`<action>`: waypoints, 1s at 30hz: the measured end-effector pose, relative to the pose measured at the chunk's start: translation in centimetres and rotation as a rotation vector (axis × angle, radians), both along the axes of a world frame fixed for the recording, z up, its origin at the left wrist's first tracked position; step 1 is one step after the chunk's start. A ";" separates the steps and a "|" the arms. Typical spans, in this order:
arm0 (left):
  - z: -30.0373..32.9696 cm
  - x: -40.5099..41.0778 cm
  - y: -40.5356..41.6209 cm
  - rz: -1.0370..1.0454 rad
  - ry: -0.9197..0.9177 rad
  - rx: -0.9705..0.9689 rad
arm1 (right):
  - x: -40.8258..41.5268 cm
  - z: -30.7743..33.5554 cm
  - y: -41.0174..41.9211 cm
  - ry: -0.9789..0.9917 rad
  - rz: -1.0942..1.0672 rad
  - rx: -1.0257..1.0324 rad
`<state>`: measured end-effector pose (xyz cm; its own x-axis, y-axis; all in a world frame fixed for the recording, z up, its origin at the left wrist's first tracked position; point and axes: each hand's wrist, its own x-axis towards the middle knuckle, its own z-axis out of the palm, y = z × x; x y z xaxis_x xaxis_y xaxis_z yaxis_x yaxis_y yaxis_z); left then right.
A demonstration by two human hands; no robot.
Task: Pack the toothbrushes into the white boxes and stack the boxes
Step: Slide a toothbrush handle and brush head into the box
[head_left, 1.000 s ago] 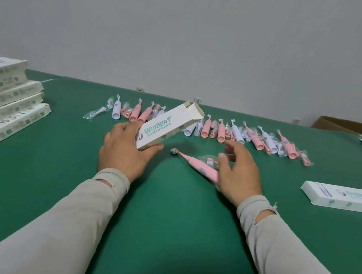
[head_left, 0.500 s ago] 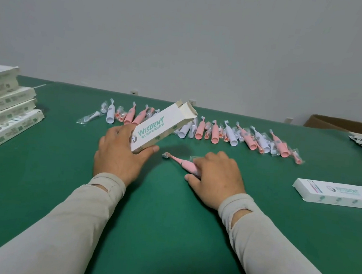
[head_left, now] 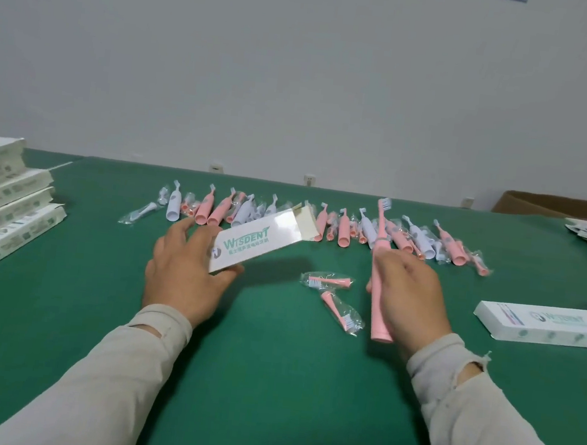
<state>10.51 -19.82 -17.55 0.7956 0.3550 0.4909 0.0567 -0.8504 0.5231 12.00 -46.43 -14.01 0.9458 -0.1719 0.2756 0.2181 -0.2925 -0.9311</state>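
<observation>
Head view showed the left hand (head_left: 185,272) gripping an open box (head_left: 257,242); right of the box, the right hand (head_left: 409,299) clasped a pink toothbrush (head_left: 380,278) mid-handle, probably light, stiff, slippery.

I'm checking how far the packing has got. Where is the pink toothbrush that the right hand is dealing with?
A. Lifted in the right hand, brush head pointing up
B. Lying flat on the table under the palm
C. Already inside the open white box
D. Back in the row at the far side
A: the right hand grips the pink toothbrush roughly upright, bristles on top, beside the open white box in the left hand, not in it.
</observation>
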 end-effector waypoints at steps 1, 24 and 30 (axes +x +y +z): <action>0.0 0.0 0.0 -0.004 -0.011 0.003 | 0.0 0.1 -0.2 0.018 0.019 0.078; -0.1 -0.2 -0.3 -0.179 -0.075 0.037 | -0.2 0.6 -0.3 -0.009 0.249 0.628; -0.3 -0.3 -0.9 -0.283 -0.040 0.095 | -0.8 -1.0 0.8 0.112 0.353 0.189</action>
